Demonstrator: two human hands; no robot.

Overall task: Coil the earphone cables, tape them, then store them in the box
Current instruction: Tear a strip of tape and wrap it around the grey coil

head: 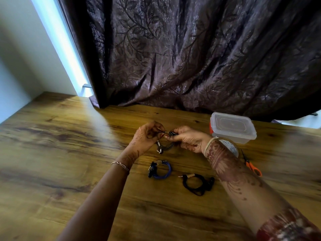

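Note:
A coiled dark grey earphone cable (167,145) hangs just above the wooden table (69,145), held between both hands. My left hand (145,136) pinches its left side and my right hand (187,139) pinches its top right. Silver earbuds dangle from the coil's lower left. Nearer me lie a coiled blue earphone cable (160,170) and a coiled black earphone cable (198,184), each with a strip of tape on it. A clear plastic box (232,127) with its lid on stands at the right, behind my right wrist. A roll of tape (229,146) lies partly hidden by that wrist.
Orange-handled scissors (251,165) lie to the right of my right forearm. A dark patterned curtain (191,58) hangs along the table's far edge. A white wall meets the table at the left.

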